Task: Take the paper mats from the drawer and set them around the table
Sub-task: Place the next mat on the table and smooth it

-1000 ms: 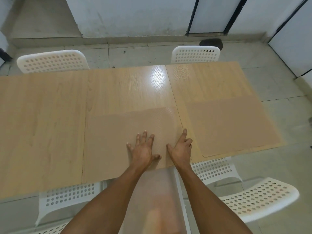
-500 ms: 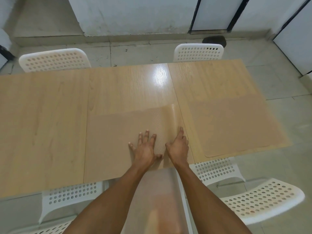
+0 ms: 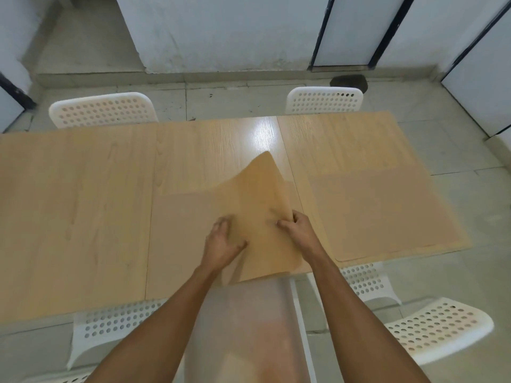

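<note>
Lifting one of two mats [image 3: 260,205], both hands [image 3: 221,241].

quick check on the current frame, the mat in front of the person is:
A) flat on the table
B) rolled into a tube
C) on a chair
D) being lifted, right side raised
D: both the left hand and right hand hold the near mat, whose right part peels up off the table to a raised corner, while the second mat lies flat to the right.

White perforated chairs [image 3: 103,109] ring a wooden table [image 3: 72,205] on grey tiled floor [image 3: 237,102].
</note>
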